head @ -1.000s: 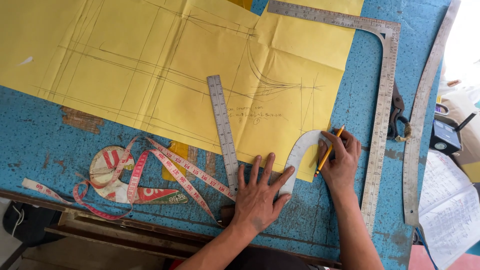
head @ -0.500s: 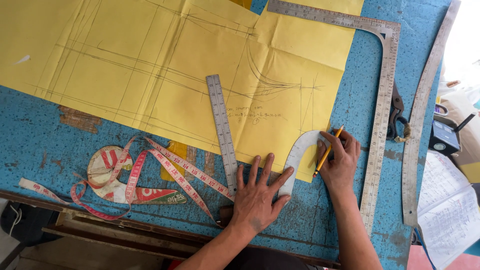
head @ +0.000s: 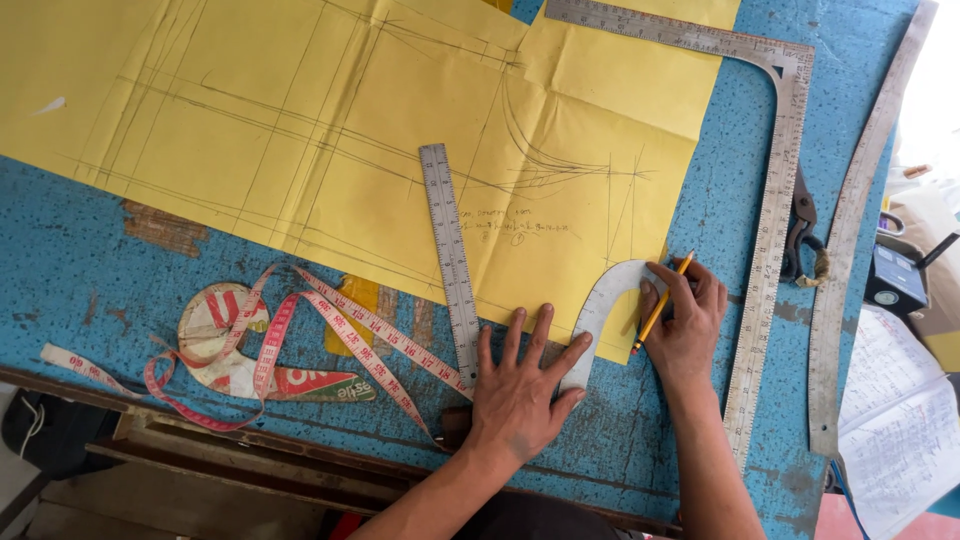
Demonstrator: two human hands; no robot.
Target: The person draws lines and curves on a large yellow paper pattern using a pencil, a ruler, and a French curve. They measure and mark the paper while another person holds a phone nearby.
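**Curve tracing, blue table**

Blue table (head: pixel 90 250), yellow paper (head: pixel 300 130). Tape (head: pixel 330 340) loose at left. Left hand (head: pixel 520 395) flat, pinning curve (head: pixel 597 315); right hand (head: pixel 690 320) grips pencil (head: pixel 660 302) at its edge. Risk: curve slips under pencil pressure, skewing line.

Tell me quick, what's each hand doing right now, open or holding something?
Left hand: open, fingers spread flat, pressing down the white curved ruler on the yellow paper.
Right hand: closed on a yellow pencil, tip at the curve's edge.
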